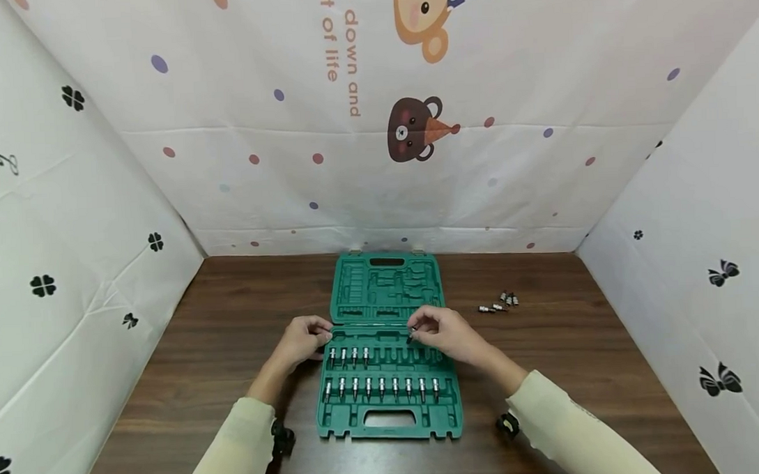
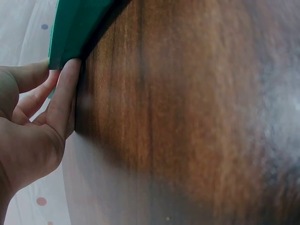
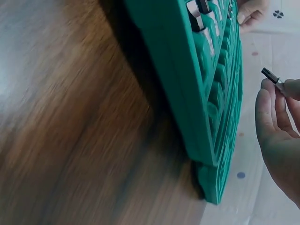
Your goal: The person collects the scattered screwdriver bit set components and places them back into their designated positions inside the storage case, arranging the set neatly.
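A green tool case (image 1: 389,432) lies unfolded on the wooden table, its moulded lid (image 1: 359,290) at the back. Bit sockets with silver ends and dark tips fill the lower row (image 1: 382,387); several more stand at the left of the upper row (image 1: 355,355). My left hand (image 1: 303,339) pinches the case's left edge between thumb and fingers, also visible in the left wrist view (image 2: 42,103). Between thumb and fingertips, my right hand (image 1: 448,332) holds one bit socket (image 3: 272,78) above the right part of the upper row, its dark tip sticking out.
Several loose bit sockets (image 1: 507,300) lie on the table (image 1: 547,370) to the right of the lid. Printed white cloth (image 1: 509,177) hangs behind the table and along both sides.
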The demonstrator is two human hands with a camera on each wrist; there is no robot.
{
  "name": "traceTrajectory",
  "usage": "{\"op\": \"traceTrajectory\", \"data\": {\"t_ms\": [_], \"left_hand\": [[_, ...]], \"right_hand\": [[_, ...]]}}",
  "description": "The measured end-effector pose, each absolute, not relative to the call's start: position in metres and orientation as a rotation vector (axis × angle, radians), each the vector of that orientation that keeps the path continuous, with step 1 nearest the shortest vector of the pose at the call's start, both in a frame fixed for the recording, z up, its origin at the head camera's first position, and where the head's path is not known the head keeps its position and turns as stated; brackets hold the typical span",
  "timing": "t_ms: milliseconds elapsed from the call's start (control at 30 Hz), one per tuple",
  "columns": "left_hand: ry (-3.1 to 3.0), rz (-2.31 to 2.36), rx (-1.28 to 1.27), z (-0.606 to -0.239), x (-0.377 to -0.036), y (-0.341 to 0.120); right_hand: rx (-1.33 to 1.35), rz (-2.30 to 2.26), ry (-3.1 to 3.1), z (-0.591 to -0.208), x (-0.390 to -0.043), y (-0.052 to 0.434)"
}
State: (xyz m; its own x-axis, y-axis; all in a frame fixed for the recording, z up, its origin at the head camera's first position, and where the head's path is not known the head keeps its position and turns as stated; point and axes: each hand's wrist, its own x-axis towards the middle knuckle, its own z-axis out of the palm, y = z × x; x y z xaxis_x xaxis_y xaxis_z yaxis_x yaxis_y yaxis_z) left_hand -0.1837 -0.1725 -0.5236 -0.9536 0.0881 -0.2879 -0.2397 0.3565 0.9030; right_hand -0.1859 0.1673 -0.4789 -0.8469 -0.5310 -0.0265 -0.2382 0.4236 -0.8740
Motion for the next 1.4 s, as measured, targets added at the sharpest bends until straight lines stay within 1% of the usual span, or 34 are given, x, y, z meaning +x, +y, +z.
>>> {"op": "traceTrajectory", "data": {"t_ms": [400, 733, 1400], "left_hand": [[2.322, 1.636, -0.14, -0.523, -0.185, -0.172], [2.32, 1.625, -0.121, -0.521, -0.185, -0.172], [2.314, 1.635, -0.116, -0.527, -0.186, -0.175]], "right_hand": [[-0.799, -1.214, 2.371, -0.479, -0.186, 0.134], [-0.907, -1.05, 2.425, -0.482, -0.189, 0.116], [-0.954, -0.886, 2.474, -0.487, -0.192, 0.097]]}}
